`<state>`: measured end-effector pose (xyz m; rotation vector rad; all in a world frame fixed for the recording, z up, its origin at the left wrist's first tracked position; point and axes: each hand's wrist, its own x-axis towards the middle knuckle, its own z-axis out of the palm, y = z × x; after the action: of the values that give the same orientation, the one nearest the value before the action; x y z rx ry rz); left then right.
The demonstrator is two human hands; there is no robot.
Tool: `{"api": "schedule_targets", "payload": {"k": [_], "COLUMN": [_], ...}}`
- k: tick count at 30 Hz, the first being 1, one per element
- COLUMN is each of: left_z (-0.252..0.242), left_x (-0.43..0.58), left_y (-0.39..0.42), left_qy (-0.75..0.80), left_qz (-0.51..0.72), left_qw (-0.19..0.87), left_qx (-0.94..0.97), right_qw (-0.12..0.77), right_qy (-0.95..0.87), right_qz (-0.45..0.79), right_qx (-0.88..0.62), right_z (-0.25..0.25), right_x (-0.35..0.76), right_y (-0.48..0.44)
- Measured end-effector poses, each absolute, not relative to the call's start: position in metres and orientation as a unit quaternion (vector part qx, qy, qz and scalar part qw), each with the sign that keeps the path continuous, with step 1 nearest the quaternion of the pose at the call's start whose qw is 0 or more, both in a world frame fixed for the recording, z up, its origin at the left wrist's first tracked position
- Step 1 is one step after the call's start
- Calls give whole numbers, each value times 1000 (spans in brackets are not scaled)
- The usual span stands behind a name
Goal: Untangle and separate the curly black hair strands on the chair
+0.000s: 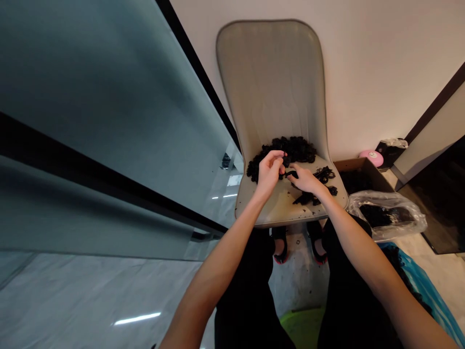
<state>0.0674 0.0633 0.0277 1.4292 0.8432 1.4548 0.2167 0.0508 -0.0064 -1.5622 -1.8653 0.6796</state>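
Note:
Small dark, ruffled pieces, whose kind I cannot make out, lie on the seat of a beige chair (271, 211) in front of me. A large heap (298, 149) of them spreads along the back of the seat, and a looser cluster (308, 198) lies at the right. Above the seat, my left hand (269, 170) is closed, its thumb and fingertips drawn together; what they hold is hidden. Close beside it, my right hand (304, 179) pinches a small black piece (291, 173) between thumb and fingers.
Right of the chair stand a cardboard box (379, 175) with dark contents, a clear plastic bag (414, 220) of black pieces and a blue bag (425, 281). A pink round object (372, 157) sits behind. A glass partition (109, 97) runs along the left. Something green (303, 327) is beneath me.

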Motion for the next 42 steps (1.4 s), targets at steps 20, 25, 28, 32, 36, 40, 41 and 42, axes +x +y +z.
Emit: {"api": "schedule_targets", "payload": {"k": [20,25,28,32,36,40,41,42], "left_z": [28,26,25,22,22,25,26,27], "left_x": [65,62,58,57,59,60,60,60], "left_y": [58,63,66,68,66,64,63,62], "left_qy": [347,354,343,342,344,350,353,355], "left_qz": [545,557,568,572,569,569,570,571], "left_qw": [434,448,455,450,441,433,430,425], "left_qx": [628,603,593,594,603,605,605,606], "right_qw": [570,573,579,583,586,589,588,587], "right_qy": [-610,-601,-600,-611,-626,-628,-629,-630], "right_qz": [291,284,293,316,327,322,317,313], "right_qx": [-468,-481,-468,-431,-397,-395,-398,-401], "right_z": [29,25,24,27,30,32,32,31], "right_x": [211,214,214,210,208,208,209,209], "right_y": [39,43,43,41,38,36,35,35]}}
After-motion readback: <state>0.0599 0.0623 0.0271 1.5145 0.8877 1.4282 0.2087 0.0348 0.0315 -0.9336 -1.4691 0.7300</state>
